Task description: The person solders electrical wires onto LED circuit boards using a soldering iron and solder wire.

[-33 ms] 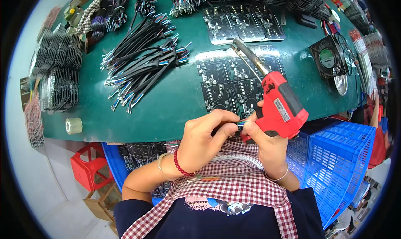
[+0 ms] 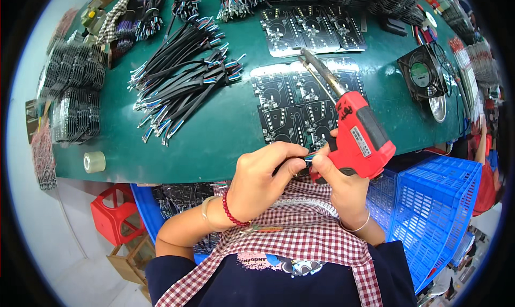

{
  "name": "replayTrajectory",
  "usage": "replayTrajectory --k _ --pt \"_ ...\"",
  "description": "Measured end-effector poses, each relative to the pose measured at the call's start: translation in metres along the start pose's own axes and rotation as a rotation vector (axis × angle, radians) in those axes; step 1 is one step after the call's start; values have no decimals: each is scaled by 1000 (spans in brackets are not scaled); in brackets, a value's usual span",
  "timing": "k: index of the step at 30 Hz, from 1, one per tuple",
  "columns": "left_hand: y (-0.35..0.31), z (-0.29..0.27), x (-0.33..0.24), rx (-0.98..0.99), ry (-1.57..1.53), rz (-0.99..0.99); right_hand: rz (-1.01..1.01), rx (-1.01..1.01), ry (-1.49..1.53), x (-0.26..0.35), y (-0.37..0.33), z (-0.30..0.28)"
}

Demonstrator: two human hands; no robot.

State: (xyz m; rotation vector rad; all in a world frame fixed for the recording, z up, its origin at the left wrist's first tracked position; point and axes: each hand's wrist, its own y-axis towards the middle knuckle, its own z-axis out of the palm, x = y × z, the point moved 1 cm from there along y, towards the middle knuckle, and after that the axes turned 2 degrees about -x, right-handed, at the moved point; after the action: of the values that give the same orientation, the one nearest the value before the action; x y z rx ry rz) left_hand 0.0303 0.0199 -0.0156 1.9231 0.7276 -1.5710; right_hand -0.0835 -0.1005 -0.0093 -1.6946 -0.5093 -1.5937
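Left hand (image 2: 263, 173) pinched multicoloured wires (image 2: 309, 158) at its 2 o'clock. Right hand (image 2: 347, 191) gripped a red soldering gun (image 2: 358, 132), thumb by the wires, at its 10 o'clock. Circuit boards (image 2: 279, 125) lay at 12 on the tabletop (image 2: 214, 151).

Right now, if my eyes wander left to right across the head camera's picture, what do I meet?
Roll of tape → pile of black cables → red soldering gun held in the right hand → square black fan.
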Motion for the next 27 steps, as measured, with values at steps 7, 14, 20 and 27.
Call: replayTrajectory --k 7,14,20,27 --pt "-9 7 -2 11 373 367 -187 -98 -174 -4 1 9" --pt "36 -50 19 19 619 374 -33 -65 -131 16 9 3" --pt "61 -84 57 223 775 490 8 28 -208 9 8 -40" --pt "71 -83 69 295 886 571 168 -18 -161 0 7 -27"
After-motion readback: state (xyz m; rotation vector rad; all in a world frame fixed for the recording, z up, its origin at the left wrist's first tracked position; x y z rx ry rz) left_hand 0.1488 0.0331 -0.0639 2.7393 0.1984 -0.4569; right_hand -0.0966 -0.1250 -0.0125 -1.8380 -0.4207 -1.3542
